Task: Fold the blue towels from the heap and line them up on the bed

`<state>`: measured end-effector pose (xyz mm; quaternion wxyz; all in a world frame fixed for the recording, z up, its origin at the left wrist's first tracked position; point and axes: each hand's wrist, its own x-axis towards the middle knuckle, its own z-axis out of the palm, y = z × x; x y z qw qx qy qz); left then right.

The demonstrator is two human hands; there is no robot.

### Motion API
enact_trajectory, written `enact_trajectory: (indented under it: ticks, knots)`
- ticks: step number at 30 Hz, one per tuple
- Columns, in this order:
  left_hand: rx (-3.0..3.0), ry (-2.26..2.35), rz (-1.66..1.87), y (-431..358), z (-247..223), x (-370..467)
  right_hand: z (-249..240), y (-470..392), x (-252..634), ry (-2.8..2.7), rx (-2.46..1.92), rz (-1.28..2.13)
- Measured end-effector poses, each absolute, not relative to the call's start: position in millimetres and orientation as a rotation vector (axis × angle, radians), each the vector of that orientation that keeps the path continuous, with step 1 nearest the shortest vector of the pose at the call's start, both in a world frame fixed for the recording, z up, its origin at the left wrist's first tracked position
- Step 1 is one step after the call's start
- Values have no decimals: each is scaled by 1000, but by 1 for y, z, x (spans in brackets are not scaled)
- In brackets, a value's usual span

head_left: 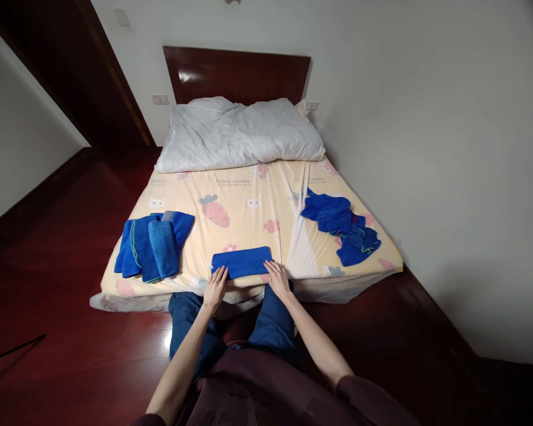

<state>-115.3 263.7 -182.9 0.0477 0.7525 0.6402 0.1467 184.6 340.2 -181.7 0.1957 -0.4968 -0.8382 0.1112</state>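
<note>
A blue towel, folded into a flat, narrow rectangle, lies near the front edge of the bed. My left hand rests on its near left corner, fingers stretched over the cloth. At the right end, my right hand lies on the near corner with its fingers extended and slightly apart. Farther left is a group of folded blue towels, overlapping, one with green edging. Several crumpled blue towels lie in a loose heap on the right side of the bed.
The bed's cream sheet has carrot and rabbit prints and some creases. A white quilt is bunched below the dark wooden headboard. A white wall stands to the right. Dark red flooring surrounds the bed's front and left.
</note>
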Motion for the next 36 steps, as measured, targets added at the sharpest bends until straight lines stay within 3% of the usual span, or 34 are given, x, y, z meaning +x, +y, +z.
enact_trajectory:
  ticks: [11, 21, 26, 36]
  knots:
    - [2309, 1963, 284, 282, -179, -135, -180, 365, 184, -2414, -1396, 276]
    - [2313, 1911, 381, 259, -185, -157, -172, 350, 198, -2401, -1332, 354]
    - [2234, 1803, 437, 247, -182, -163, -177, 341, 210, -2279, -1270, 574]
    - [1687, 1625, 944, 256, -186, -174, -198, 363, 214, -1775, -1270, 1082]
